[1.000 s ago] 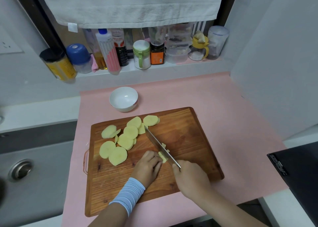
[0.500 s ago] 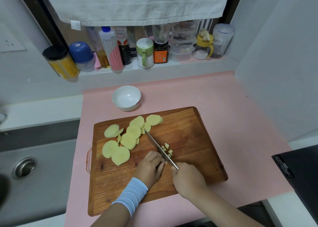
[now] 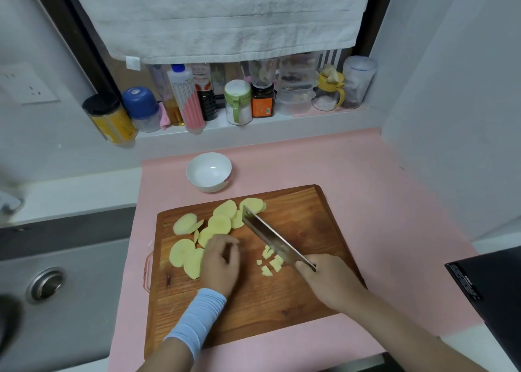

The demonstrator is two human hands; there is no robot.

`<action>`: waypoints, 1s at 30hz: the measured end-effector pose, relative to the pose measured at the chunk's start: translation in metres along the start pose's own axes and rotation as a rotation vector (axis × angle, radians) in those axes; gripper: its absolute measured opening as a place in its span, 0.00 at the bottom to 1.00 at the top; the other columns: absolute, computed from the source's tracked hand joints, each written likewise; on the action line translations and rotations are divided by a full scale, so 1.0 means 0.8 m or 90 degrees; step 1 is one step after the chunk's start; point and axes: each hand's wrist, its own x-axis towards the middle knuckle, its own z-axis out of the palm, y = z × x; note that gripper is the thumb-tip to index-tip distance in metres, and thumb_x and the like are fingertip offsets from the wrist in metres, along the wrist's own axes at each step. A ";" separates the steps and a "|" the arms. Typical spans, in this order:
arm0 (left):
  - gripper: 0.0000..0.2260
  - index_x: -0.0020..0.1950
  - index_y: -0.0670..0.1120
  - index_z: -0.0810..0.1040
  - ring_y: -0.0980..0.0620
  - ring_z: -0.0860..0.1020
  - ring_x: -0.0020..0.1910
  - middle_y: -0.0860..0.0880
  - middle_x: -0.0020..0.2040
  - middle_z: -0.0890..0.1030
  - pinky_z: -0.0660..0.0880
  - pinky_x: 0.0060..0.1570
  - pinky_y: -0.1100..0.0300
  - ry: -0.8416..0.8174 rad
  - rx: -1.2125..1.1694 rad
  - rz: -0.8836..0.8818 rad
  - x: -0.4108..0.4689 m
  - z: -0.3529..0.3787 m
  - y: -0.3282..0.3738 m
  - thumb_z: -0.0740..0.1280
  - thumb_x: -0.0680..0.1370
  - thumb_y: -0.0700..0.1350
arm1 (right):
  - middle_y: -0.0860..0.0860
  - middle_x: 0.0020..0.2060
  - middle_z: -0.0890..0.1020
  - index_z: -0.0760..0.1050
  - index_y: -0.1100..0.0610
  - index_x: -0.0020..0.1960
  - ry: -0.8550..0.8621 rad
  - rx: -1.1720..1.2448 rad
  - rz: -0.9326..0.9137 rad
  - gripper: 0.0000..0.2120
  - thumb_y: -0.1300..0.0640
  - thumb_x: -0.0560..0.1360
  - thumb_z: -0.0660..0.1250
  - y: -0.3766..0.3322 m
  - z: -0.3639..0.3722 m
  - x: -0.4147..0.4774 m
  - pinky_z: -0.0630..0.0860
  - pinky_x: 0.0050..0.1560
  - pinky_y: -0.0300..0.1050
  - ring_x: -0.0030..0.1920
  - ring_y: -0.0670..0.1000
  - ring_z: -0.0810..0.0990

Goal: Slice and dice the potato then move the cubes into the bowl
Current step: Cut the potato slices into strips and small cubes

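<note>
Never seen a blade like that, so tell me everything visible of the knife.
The knife is a broad, rectangular cleaver with a grey metal blade. The right hand grips its handle, which the hand hides. It slants across the wooden cutting board, tip over the far potato slices, blade tilted, with small potato cubes beside it. Whether its edge touches the board is unclear.

Left hand (image 3: 220, 261) leaves the cubes (image 3: 269, 261) and slides onto the slices (image 3: 183, 254), blurred, perhaps grabbing one; the knife (image 3: 275, 237) tips up, clear.
</note>
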 end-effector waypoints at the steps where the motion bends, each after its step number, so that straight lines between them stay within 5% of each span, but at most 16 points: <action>1: 0.09 0.44 0.48 0.77 0.52 0.76 0.46 0.53 0.44 0.78 0.74 0.50 0.56 0.074 -0.029 -0.054 0.011 -0.013 0.003 0.65 0.76 0.34 | 0.44 0.32 0.80 0.79 0.44 0.40 0.020 -0.049 -0.043 0.16 0.45 0.83 0.58 0.005 -0.005 -0.001 0.70 0.34 0.40 0.36 0.45 0.79; 3: 0.09 0.42 0.48 0.75 0.49 0.76 0.47 0.51 0.44 0.78 0.73 0.50 0.54 0.176 -0.065 -0.108 0.033 -0.041 0.014 0.60 0.74 0.36 | 0.43 0.41 0.85 0.82 0.41 0.59 0.087 -0.162 -0.134 0.12 0.45 0.82 0.61 0.019 -0.012 0.000 0.77 0.40 0.40 0.42 0.46 0.83; 5: 0.09 0.39 0.50 0.75 0.51 0.75 0.46 0.53 0.41 0.78 0.71 0.49 0.58 0.131 -0.061 -0.088 0.051 -0.062 0.027 0.58 0.70 0.38 | 0.43 0.39 0.86 0.81 0.40 0.63 0.149 -0.297 -0.228 0.14 0.45 0.77 0.69 0.035 -0.015 0.005 0.78 0.36 0.42 0.37 0.46 0.83; 7: 0.10 0.35 0.52 0.76 0.55 0.76 0.43 0.56 0.38 0.79 0.71 0.47 0.63 -0.055 -0.066 -0.097 0.064 -0.069 0.039 0.57 0.68 0.40 | 0.42 0.31 0.82 0.84 0.41 0.52 0.165 -0.362 -0.301 0.14 0.49 0.67 0.79 0.043 -0.017 0.010 0.74 0.28 0.40 0.28 0.45 0.79; 10: 0.13 0.34 0.54 0.80 0.50 0.79 0.43 0.53 0.39 0.82 0.76 0.51 0.56 -0.441 0.025 -0.151 0.070 -0.048 0.056 0.59 0.71 0.41 | 0.44 0.26 0.77 0.80 0.45 0.44 0.171 -0.423 -0.374 0.17 0.51 0.60 0.82 0.048 -0.014 0.016 0.69 0.21 0.41 0.23 0.48 0.75; 13: 0.16 0.41 0.55 0.84 0.55 0.80 0.48 0.57 0.47 0.84 0.73 0.53 0.61 -0.590 0.111 -0.177 0.059 -0.015 0.069 0.61 0.78 0.39 | 0.45 0.26 0.76 0.79 0.46 0.44 0.175 -0.449 -0.393 0.18 0.51 0.58 0.82 0.048 -0.010 0.019 0.67 0.21 0.41 0.23 0.49 0.74; 17: 0.14 0.51 0.55 0.84 0.63 0.78 0.52 0.63 0.54 0.82 0.71 0.60 0.65 -0.548 0.079 -0.206 0.054 -0.003 0.064 0.62 0.80 0.40 | 0.42 0.26 0.77 0.82 0.42 0.44 0.150 -0.394 -0.370 0.14 0.49 0.61 0.80 0.047 -0.014 0.017 0.57 0.26 0.37 0.24 0.44 0.74; 20: 0.13 0.51 0.57 0.84 0.63 0.77 0.55 0.62 0.55 0.82 0.68 0.61 0.65 -0.425 0.051 -0.206 0.060 -0.019 0.052 0.62 0.81 0.42 | 0.43 0.32 0.81 0.82 0.42 0.49 0.113 -0.316 -0.352 0.05 0.45 0.76 0.68 0.050 -0.017 0.008 0.61 0.30 0.38 0.31 0.46 0.78; 24: 0.14 0.45 0.52 0.84 0.53 0.80 0.49 0.56 0.48 0.84 0.73 0.49 0.61 -0.250 -0.086 -0.292 0.076 -0.042 0.037 0.61 0.81 0.40 | 0.48 0.32 0.76 0.70 0.55 0.38 -0.107 -0.186 -0.237 0.18 0.45 0.81 0.60 0.045 -0.016 0.006 0.66 0.34 0.42 0.38 0.51 0.76; 30: 0.11 0.47 0.54 0.81 0.51 0.80 0.51 0.55 0.49 0.82 0.74 0.51 0.60 -0.220 0.011 -0.327 0.073 -0.034 0.017 0.62 0.80 0.40 | 0.45 0.37 0.82 0.74 0.48 0.35 -0.125 -0.142 -0.058 0.17 0.42 0.79 0.62 0.052 -0.021 0.025 0.75 0.43 0.46 0.42 0.47 0.81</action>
